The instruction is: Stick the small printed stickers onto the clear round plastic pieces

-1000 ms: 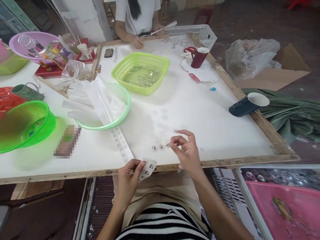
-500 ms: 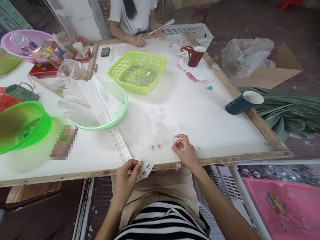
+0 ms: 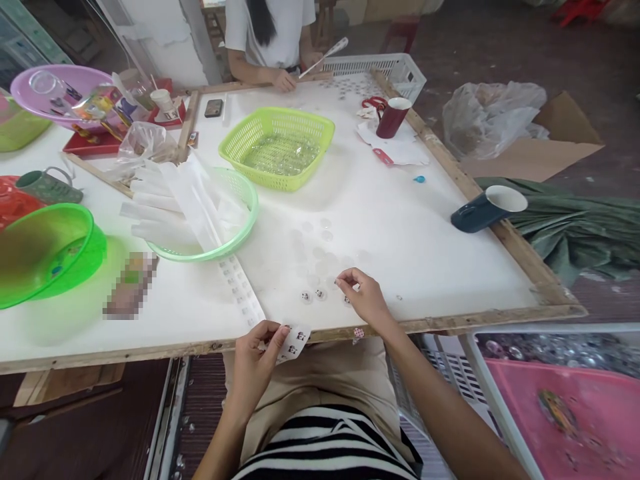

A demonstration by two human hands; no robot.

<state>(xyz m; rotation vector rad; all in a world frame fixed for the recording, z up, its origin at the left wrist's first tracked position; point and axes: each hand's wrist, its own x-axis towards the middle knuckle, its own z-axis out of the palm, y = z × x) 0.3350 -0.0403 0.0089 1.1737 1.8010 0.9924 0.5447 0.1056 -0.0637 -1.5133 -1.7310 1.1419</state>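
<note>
My left hand (image 3: 257, 357) pinches a strip of panda stickers (image 3: 296, 341) between thumb and fingers at the table's front edge. To its right, my right hand (image 3: 364, 297) is closed in a pinch just above the white table. A tiny dark spot shows at its fingertips, too small to name. Under that hand lies a clear disc with a panda sticker (image 3: 347, 300), partly covered. Two more discs with panda stickers (image 3: 320, 293) lie to the left. Several plain clear discs (image 3: 319, 253) are spread beyond them.
A mint basket (image 3: 255, 213) holds white strips, and one long sticker strip (image 3: 243, 293) reaches toward me. Farther back stands a yellow-green basket (image 3: 325, 143) with clear pieces. A dark blue mug (image 3: 470, 215) tilts at the right edge. Across the table sits a person (image 3: 270, 40).
My right hand has lifted off the nearest panda disc and shifted slightly up and left, leaving that disc on the table. The left hand keeps its hold on the sticker strip.
</note>
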